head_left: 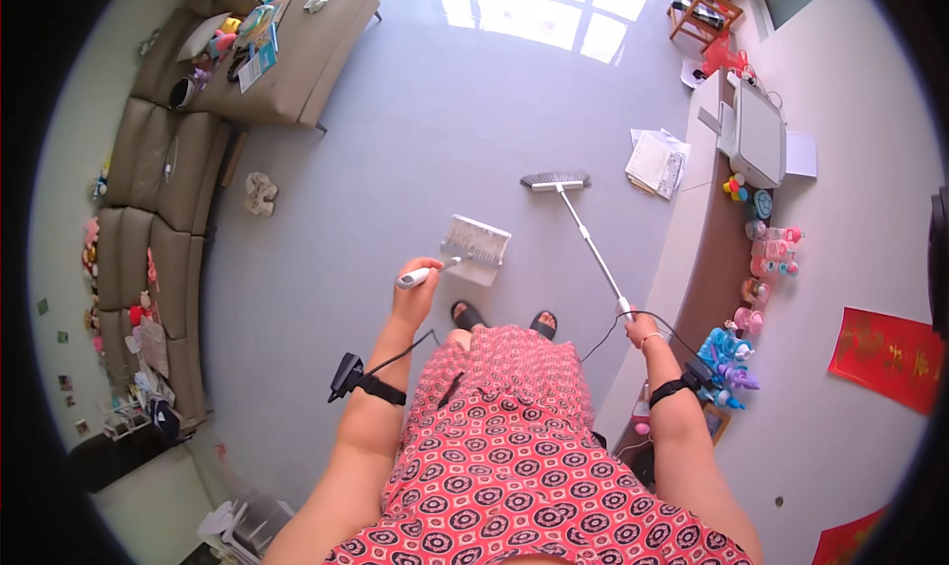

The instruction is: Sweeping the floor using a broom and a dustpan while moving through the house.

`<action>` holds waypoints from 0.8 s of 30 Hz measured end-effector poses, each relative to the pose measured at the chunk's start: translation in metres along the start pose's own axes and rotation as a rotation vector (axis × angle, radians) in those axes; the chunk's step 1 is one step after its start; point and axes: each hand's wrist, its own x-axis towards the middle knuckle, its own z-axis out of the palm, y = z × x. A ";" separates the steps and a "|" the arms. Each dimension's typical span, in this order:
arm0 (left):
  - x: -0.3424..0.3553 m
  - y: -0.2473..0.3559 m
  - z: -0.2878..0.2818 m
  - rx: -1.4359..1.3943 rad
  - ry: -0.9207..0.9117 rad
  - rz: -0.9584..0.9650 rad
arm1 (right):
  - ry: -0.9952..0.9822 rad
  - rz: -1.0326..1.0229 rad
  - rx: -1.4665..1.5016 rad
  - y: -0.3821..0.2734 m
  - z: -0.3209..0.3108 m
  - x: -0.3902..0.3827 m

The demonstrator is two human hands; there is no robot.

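My left hand (419, 286) is closed around the grey and white handle of a dustpan (476, 247). The dustpan's pale, toothed pan is in front of my feet, left of the middle. My right hand (641, 330) grips the top of a long white pole that belongs to a broom (585, 231). The pole slants away to the left. At its far end the grey bristles (557, 180) lie at floor height, to the right of and beyond the dustpan, apart from it. Whatever the dustpan contains is too small to make out.
On the left runs a brown sofa (326, 56) with toys and books on it. A crumpled beige cloth (261, 194) lies on the floor beside it. Papers (656, 163) lie by the long cabinet (692, 184) on the right, which bears a printer (756, 135). A wooden chair (704, 16) stands far right.
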 end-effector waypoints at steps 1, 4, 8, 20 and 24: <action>0.005 0.003 0.004 -0.011 0.004 0.006 | 0.003 0.000 -0.002 -0.005 -0.006 0.002; 0.011 0.007 0.004 0.025 0.008 0.067 | -0.048 0.075 0.143 -0.022 -0.007 -0.001; 0.031 0.012 -0.003 0.089 -0.011 0.044 | -0.074 0.066 0.327 -0.052 0.039 -0.008; 0.051 -0.022 -0.144 -0.059 -0.043 0.019 | -0.062 0.101 0.431 -0.165 0.163 -0.095; 0.047 -0.031 -0.172 -0.097 0.046 -0.045 | -0.112 0.047 0.324 -0.208 0.163 -0.084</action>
